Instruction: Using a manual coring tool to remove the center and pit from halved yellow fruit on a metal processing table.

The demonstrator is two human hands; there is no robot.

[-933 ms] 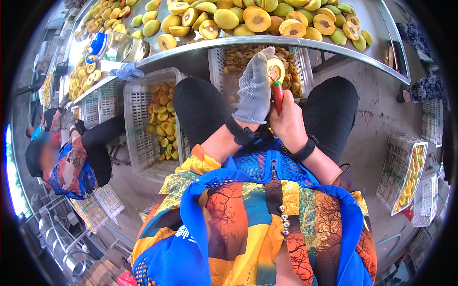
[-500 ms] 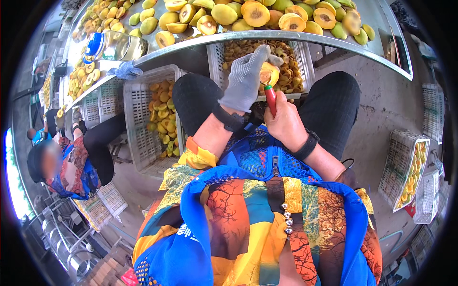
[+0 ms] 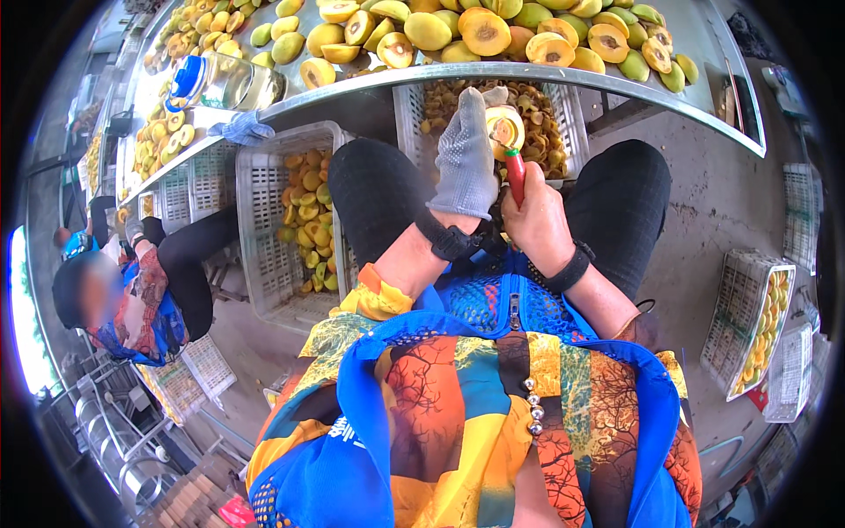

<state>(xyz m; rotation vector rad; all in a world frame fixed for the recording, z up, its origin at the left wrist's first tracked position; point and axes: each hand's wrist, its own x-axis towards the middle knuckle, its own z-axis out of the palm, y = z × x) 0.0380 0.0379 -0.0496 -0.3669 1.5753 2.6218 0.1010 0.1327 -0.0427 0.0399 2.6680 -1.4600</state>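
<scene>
My left hand [image 3: 465, 163], in a grey knit glove, grips a yellow peach half [image 3: 505, 121] with its cut face turned toward me. Bare and wrapped round a red handle, my right hand [image 3: 539, 224] holds a small pitting knife [image 3: 516, 176] with a green collar. Its tip meets the middle of the cut face; the blade's exact shape is hard to make out. Both hands are over a white crate [image 3: 408, 132] between my knees, which contains brownish-yellow fruit scraps [image 3: 547, 145].
A metal table [image 3: 370, 81] carries many peach halves [image 3: 486, 33] and a clear jar with a blue lid [image 3: 187, 77]. A blue-grey glove [image 3: 242, 129] lies on its edge. Left is a crate [image 3: 253, 211] of fruit pieces; right, another filled crate [image 3: 731, 308]. A co-worker [image 3: 132, 299] sits at left.
The peach half has tipped so its cut face shows more fully, and the knife is more upright against it. Both hands have shifted slightly to the right in the picture.
</scene>
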